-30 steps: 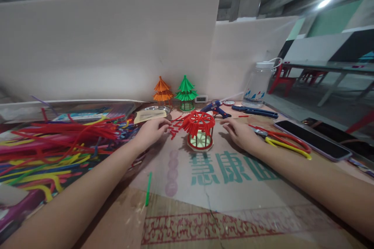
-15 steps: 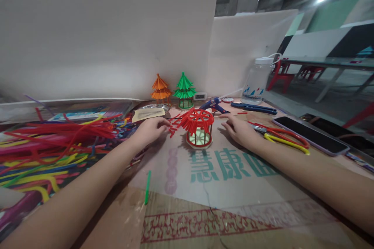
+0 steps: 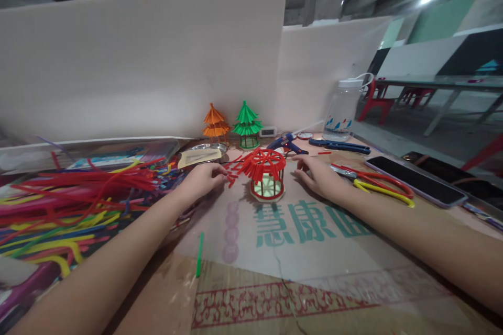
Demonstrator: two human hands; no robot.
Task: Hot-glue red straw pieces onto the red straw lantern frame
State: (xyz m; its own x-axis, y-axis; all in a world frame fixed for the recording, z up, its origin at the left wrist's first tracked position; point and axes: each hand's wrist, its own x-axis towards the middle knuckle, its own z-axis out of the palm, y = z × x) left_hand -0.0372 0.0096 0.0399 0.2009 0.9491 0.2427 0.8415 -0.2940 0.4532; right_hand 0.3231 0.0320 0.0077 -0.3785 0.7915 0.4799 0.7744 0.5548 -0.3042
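Note:
A small red pavilion model made of pipe-cleaner-like strips stands upright between my hands. Its roof ring carries short red strips on the left side, while spokes show bare on the right. To its left, my left hand rests on the table with loosely bent fingers and a gap at the thumb, holding nothing. Short cut red pieces lie just past those fingertips. My right hand lies on the other side, empty, its fingers apart. Beyond it sits a blue glue gun with a small red light.
Colourful strips pile up at the left. An orange tower model and a green one stand at the back. Pliers with red and yellow handles, a phone, a blue cutter and a bottle are on the right.
The camera view has shifted slightly. Both hands and the red pavilion model stay in nearly the same places; nothing was picked up or let go.

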